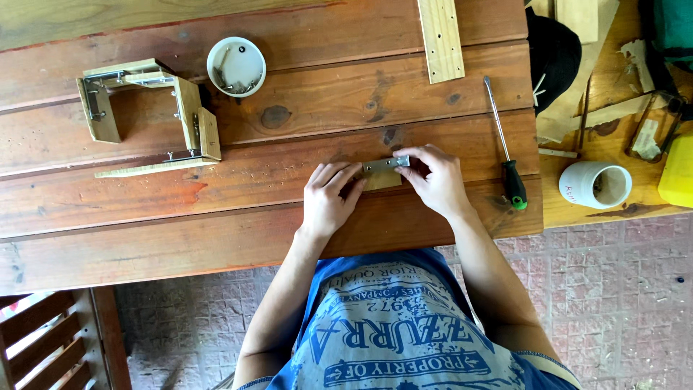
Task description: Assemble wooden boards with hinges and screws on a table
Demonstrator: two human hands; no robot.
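My left hand point(328, 198) lies on the wooden table point(216, 217), its fingers pressing a small flat wooden piece point(382, 179). A thin metal bracket point(385, 164) rests along the top edge of that piece. My right hand point(433, 179) pinches the bracket's right end with its fingertips. Both hands sit close together near the table's front edge.
A screwdriver point(505, 148) with a black and green handle lies to the right. A white bowl of screws point(236, 66) and an assembly of hinged wooden blocks point(148, 115) sit at the back left. A drilled wooden strip point(440, 40) lies at the back. A white cup point(595, 185) stands on a side bench.
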